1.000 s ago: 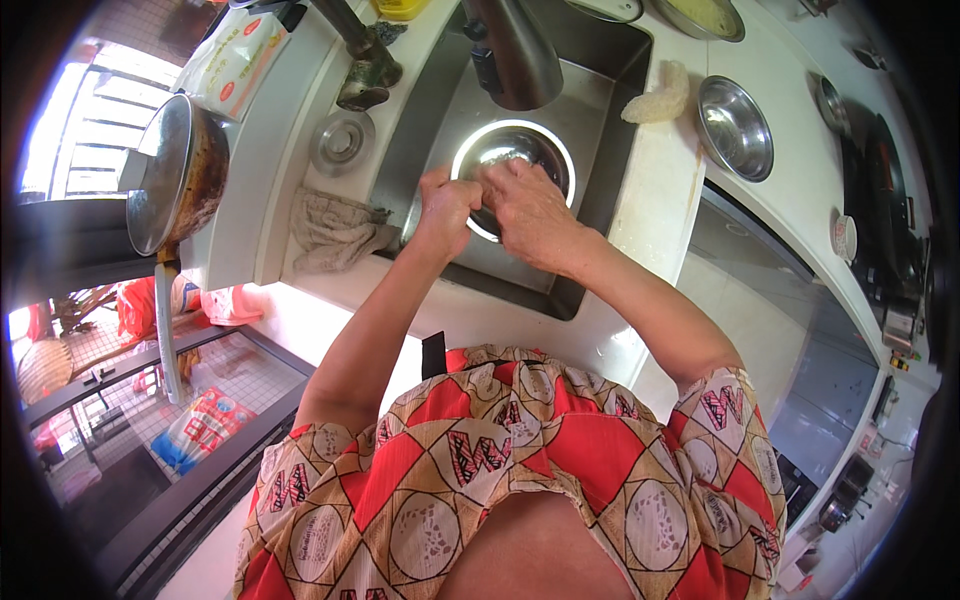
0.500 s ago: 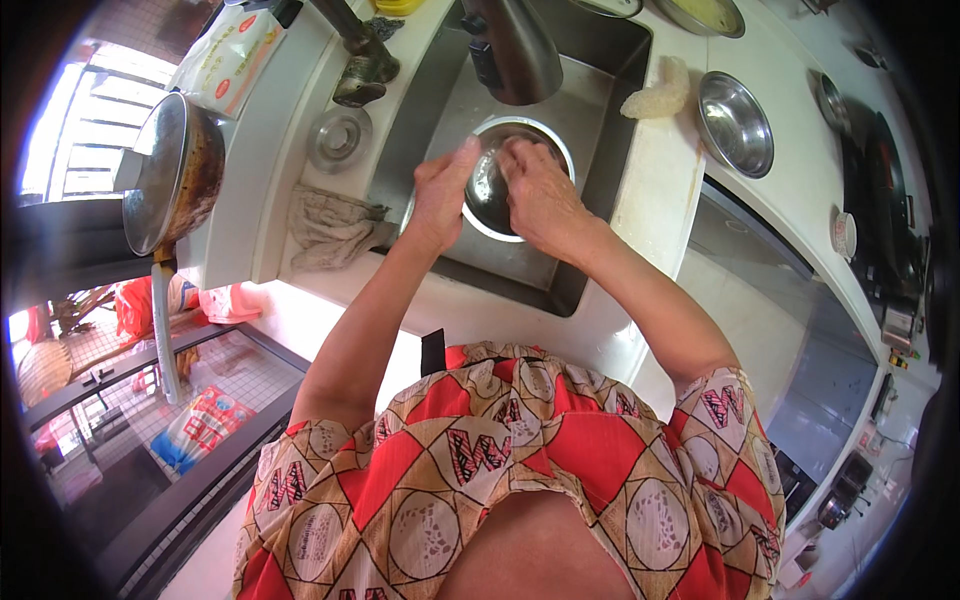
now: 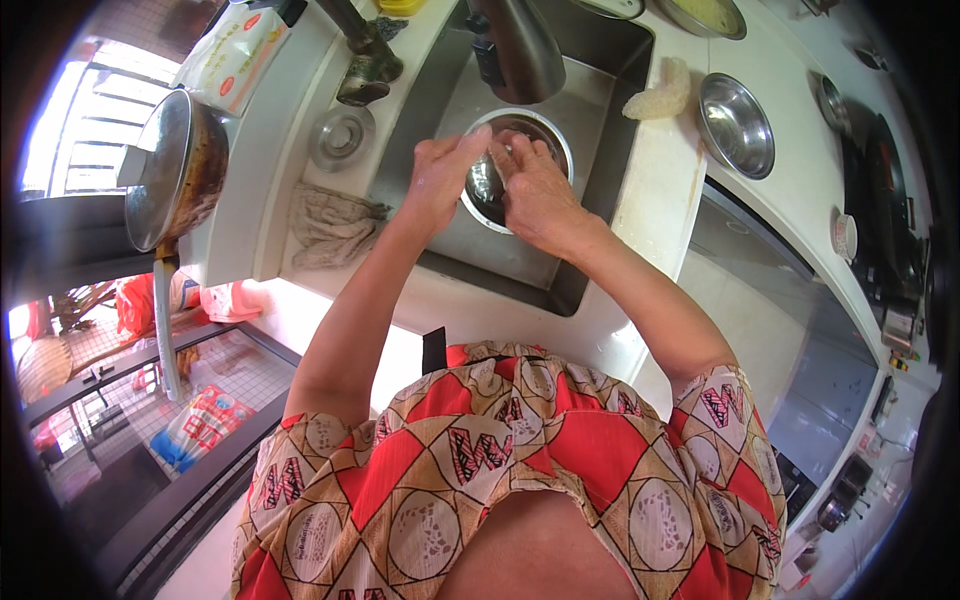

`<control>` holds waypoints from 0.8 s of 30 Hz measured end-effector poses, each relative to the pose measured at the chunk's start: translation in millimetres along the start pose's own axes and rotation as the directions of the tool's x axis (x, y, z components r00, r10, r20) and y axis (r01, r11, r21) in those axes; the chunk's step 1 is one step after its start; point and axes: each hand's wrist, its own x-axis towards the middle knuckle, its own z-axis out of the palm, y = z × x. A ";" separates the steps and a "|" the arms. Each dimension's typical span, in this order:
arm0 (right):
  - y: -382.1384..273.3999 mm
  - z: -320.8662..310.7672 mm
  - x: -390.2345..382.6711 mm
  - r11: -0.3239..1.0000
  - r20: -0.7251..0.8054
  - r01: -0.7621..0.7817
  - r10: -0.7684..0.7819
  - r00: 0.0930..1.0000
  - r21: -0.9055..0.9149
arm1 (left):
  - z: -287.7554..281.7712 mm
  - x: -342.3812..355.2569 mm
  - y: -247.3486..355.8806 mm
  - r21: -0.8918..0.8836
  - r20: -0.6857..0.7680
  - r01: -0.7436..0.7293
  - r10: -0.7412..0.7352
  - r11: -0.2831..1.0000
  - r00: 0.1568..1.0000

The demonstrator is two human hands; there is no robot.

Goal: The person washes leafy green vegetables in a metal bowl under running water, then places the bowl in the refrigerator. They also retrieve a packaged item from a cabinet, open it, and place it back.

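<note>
A steel bowl [image 3: 497, 185] sits in the sink [image 3: 590, 95], between both hands. The left hand [image 3: 440, 175] grips its rim at nine o'clock, fingers curled over the edge. The right hand [image 3: 530, 190] covers its three o'clock side, fingers bent inside. A rag [image 3: 330, 225] lies at nine o'clock on the counter.

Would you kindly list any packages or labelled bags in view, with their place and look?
White pouch: upper left on the counter by the pot; soft, rectangular, red and green print.
Plastic packet: lower left on the floor outside the counter; flat, white, red and blue.
</note>
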 end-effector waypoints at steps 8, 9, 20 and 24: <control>-0.5 4.8 -6.1 0.992 0.018 0.064 -0.067 0.998 0.112 | -2.8 0.7 -1.0 0.017 -0.022 -0.033 0.033 0.999 0.999; -1.3 6.3 -4.3 0.994 -0.063 -0.033 0.039 0.997 0.103 | -0.7 0.3 -4.1 0.011 -0.030 -0.035 0.036 0.999 0.999; -9.9 12.3 -2.0 0.985 -0.229 -0.105 0.134 0.964 0.136 | 1.8 -5.9 -6.5 0.000 -0.069 -0.098 0.097 0.995 0.993; -5.8 16.3 1.7 0.992 -0.126 -0.039 0.053 0.991 0.118 | 4.6 -6.1 -3.6 -0.021 -0.071 -0.088 0.086 0.996 0.994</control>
